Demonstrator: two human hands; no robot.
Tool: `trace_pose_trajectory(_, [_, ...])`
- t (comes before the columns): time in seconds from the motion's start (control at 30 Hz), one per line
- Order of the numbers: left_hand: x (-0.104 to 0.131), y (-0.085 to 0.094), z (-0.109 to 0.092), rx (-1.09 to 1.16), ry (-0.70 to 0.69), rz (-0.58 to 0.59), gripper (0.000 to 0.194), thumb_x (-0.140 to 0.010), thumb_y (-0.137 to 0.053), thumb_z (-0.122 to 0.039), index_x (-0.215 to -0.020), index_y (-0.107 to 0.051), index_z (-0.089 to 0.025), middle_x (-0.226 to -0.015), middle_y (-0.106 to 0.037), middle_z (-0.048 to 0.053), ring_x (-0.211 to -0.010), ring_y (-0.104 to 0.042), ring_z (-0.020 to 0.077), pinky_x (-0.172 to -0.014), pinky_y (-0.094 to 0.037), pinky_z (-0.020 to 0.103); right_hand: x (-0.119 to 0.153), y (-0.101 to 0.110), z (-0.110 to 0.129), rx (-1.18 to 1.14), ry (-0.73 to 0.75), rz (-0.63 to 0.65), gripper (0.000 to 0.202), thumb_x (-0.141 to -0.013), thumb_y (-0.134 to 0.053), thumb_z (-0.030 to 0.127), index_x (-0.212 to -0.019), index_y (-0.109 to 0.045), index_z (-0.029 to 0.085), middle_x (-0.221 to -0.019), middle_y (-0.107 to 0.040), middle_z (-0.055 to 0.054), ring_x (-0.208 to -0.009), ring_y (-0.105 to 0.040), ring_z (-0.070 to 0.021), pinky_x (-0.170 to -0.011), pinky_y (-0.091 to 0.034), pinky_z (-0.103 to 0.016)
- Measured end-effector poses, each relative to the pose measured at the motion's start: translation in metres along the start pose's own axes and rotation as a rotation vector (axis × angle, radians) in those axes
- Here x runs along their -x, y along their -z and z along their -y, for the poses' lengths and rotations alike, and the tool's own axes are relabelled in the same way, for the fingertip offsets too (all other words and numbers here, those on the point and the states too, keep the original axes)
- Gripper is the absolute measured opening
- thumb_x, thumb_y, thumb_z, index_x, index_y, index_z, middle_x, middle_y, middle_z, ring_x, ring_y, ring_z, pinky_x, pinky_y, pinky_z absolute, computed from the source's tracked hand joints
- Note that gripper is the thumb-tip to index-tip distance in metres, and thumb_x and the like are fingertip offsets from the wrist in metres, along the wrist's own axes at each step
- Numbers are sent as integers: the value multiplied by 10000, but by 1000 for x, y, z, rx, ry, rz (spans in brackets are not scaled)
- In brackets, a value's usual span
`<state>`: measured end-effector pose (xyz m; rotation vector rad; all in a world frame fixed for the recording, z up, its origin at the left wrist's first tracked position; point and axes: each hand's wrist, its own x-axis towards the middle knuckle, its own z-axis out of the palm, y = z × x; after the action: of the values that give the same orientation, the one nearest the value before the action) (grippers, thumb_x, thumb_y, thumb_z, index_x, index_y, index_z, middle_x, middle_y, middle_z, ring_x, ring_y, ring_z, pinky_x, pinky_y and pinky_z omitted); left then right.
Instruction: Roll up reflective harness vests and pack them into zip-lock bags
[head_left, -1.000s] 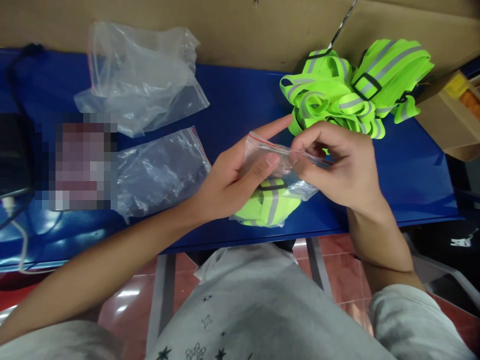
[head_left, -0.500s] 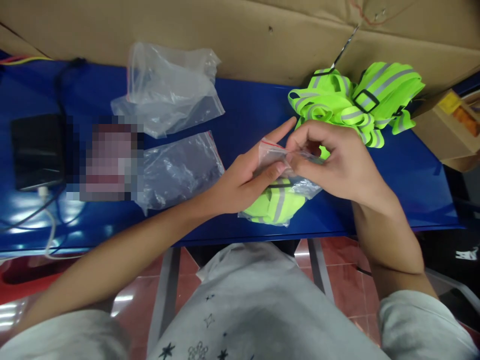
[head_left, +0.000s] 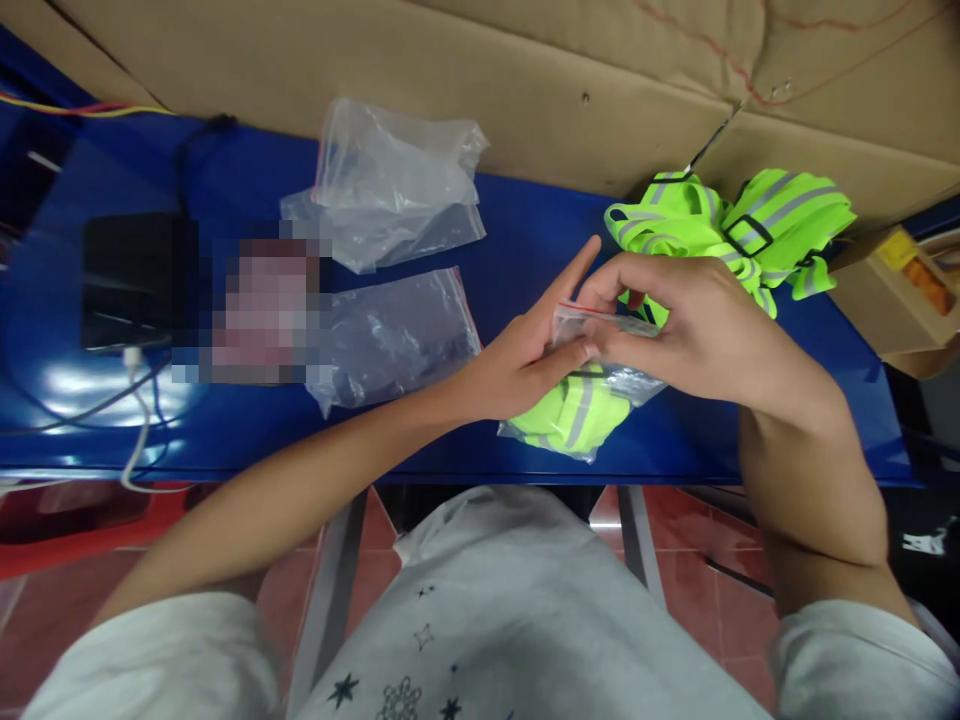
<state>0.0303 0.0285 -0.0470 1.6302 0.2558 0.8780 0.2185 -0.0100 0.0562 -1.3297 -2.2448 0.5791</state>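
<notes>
A clear zip-lock bag (head_left: 636, 384) with a red seal line holds a folded neon-green reflective strap (head_left: 581, 412) with a grey stripe. My left hand (head_left: 517, 365) grips the bag's upper left, thumb in front and index finger stretched out behind. At the seal, my right hand (head_left: 675, 315) pinches the bag between thumb and bent fingers. The bag hangs low over the front part of the blue table, strap end toward me. Behind my right hand lies a heap of loose neon-green reflective straps (head_left: 690, 215) with black buckles, partly hidden by that hand.
Several clear plastic bags (head_left: 397, 335) lie left of my hands on the blue table (head_left: 420, 440). Farther left are a blurred-out item (head_left: 262, 310) and a black device (head_left: 131, 285) with a white cable. Brown cardboard (head_left: 510, 90) lines the back; an open carton (head_left: 896, 295) stands right.
The view has shifted, so the table's things appear farther right. My hands stay on the bag, and the right thumb and fingers have slid slightly along its seal.
</notes>
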Motion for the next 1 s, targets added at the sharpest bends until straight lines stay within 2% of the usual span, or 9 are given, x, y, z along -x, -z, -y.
trace_pose_trajectory(0.1, [0, -1, 0, -11, -14, 8, 707, -1065, -617, -377, -1687, -294, -288, -1710, -442, 36, -1549, -490, 246, -1303, -397, 420, -3, -2, 2, 43, 39, 0, 60, -826, -705, 181, -857, -681, 227, -803, -728, 17, -685, -608, -145, -652, -398, -294])
trace_pose_trajectory(0.2, [0, -2, 2, 18, -16, -7, 733, -1054, -630, -384, -1693, -296, -250, -1663, -505, 82, -1534, -512, 263, -1319, -390, 431, -5, -4, 3, 68, 47, 1, 54, -847, -698, 203, -883, -689, 242, -833, -737, 19, -720, -633, -154, -672, -423, -296])
trace_pose_trajectory(0.37, [2, -4, 5, 4, 6, -21, 797, -1047, -630, -383, -1712, -228, -205, -1749, -355, 130, -1578, -445, 281, -1340, -346, 438, -6, -6, 2, 34, 116, 27, 45, -918, -682, 220, -929, -707, 256, -874, -757, 11, -769, -680, -169, -733, -480, -311])
trace_pose_trajectory(0.47, [3, -5, 2, 5, 37, -21, 772, -1038, -634, -390, -1695, -275, -204, -1644, -505, 147, -1491, -544, 287, -1284, -424, 453, -7, -5, 3, 9, 143, 50, 41, -971, -674, 265, -956, -712, 265, -916, -774, 6, -791, -695, -172, -742, -503, -320])
trace_pose_trajectory(0.53, [2, -6, 0, 7, 43, -23, 679, -1029, -639, -393, -1636, -395, -210, -1496, -635, 139, -1435, -591, 293, -1248, -463, 466, -8, -5, 5, -1, 182, 65, 76, -994, -647, 274, -942, -703, 270, -896, -768, 1, -801, -694, -180, -742, -514, -332])
trace_pose_trajectory(0.63, [2, -7, -3, 9, 39, -75, 445, -1011, -665, -423, -1408, -623, -228, -1340, -704, 118, -1409, -609, 301, -1225, -482, 462, -6, -11, 4, 46, 242, -8, 94, -995, -615, 250, -943, -691, 269, -899, -754, -21, -850, -690, -205, -767, -528, -355])
trace_pose_trajectory(0.7, [2, -6, -3, 23, 63, -112, 373, -1008, -672, -455, -1308, -665, -233, -1286, -716, 105, -1356, -642, 294, -1175, -521, 444, -3, -18, 1, 111, 250, -95, 103, -1002, -596, 253, -988, -698, 263, -938, -750, -37, -853, -681, -210, -764, -528, -357])
trace_pose_trajectory(0.87, [2, 2, 0, -55, 105, -59, 502, -979, -700, -515, -1367, -623, -206, -1303, -726, 102, -1233, -689, 282, -1100, -550, 439, 4, -27, -15, 184, 229, -329, 157, -1023, -593, 270, -1095, -732, 259, -994, -740, -60, -790, -658, -197, -722, -515, -349])
trace_pose_trajectory(1.0, [0, 7, 5, -57, 180, 60, 520, -972, -693, -536, -1344, -655, -175, -1308, -734, 115, -1234, -695, 281, -1106, -534, 420, 7, -22, -32, 78, 203, -329, 94, -1000, -668, 311, -1054, -736, 274, -863, -701, -30, -749, -642, -197, -722, -523, -353])
